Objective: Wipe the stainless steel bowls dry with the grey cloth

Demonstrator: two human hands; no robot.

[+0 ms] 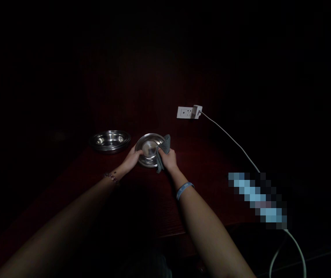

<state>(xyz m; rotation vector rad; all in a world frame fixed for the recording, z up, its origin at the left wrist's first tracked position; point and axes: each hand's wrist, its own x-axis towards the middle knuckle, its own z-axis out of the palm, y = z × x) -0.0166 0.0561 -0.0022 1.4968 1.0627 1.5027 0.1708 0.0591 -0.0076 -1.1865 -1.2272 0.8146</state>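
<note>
A shiny steel dish (148, 148) is tilted up off the dark red table (200, 154). My left hand (131, 159) grips its left rim, fingers curled around the edge. My right hand (168, 159) is closed on a grey cloth (165, 146) pressed against the dish's right rim, with a corner of the cloth hanging below. A beaded bracelet sits on my left wrist and a blue band on my right wrist.
A stack of steel bowls (109, 141) rests to the left of the dish. A white power strip (189, 112) with a plug lies farther back right; its white cable (235, 143) runs toward the near right. The surroundings are dark.
</note>
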